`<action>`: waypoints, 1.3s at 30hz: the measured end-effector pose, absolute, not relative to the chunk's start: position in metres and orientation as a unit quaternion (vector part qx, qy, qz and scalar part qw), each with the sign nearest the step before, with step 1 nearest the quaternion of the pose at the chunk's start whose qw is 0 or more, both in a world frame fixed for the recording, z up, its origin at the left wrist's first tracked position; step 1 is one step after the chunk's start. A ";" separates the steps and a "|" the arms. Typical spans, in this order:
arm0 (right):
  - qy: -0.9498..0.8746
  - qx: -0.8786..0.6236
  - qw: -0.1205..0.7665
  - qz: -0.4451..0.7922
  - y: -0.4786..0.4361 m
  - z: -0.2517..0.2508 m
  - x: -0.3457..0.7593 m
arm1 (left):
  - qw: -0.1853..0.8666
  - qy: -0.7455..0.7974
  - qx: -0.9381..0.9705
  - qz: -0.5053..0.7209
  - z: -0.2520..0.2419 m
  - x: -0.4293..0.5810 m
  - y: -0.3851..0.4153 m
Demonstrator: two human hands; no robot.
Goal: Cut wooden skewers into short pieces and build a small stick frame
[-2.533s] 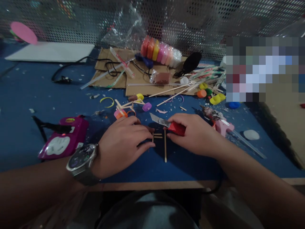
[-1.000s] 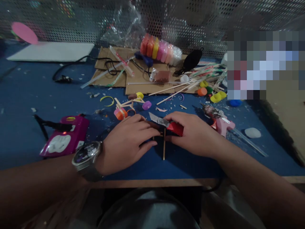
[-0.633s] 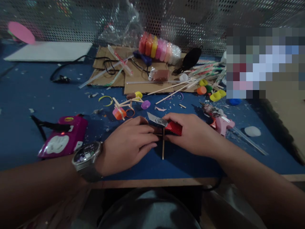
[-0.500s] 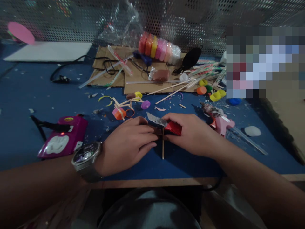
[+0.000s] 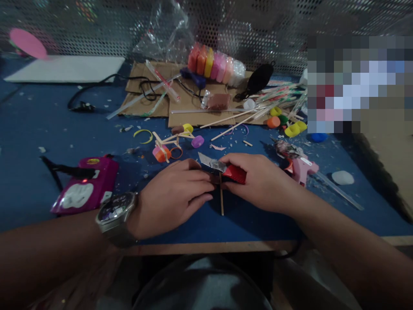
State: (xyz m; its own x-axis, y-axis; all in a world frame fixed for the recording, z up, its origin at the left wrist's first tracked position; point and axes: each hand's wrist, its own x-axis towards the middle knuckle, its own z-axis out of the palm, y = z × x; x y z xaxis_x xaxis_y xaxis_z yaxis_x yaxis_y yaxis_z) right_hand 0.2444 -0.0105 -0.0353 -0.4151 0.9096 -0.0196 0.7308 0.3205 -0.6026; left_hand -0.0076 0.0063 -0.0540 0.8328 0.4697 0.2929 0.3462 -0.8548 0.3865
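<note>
My right hand [image 5: 254,181] is closed around a red-handled utility knife [image 5: 235,174], its broad blade pointing up and to the left. Just below the knife, a thin wooden stick [image 5: 222,200] points toward the table's front edge, its far end hidden at the knife and my right fingers. My left hand [image 5: 180,189], with a metal watch [image 5: 118,211] on the wrist, is closed beside the stick. What its fingertips pinch is mostly hidden. Beyond my left hand lies a small frame of wooden sticks [image 5: 167,141] with orange, purple and yellow wheel-like pieces.
A magenta box [image 5: 88,185] with a cable and glowing red light stands left. A pink glue gun [image 5: 301,168] lies right, near a white disc [image 5: 343,177]. Behind are cardboard sheets [image 5: 190,118], packed colored clay [image 5: 214,64] and several plastic-wrapped sticks [image 5: 280,94]. Scraps litter the blue table.
The near end of the wooden stick has swung very slightly to the right. Both hands and the knife stay almost in place.
</note>
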 end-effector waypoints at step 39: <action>-0.800 -0.501 0.171 0.282 -0.010 -0.038 0.244 | 0.151 0.273 0.928 0.205 -0.051 -0.010 0.008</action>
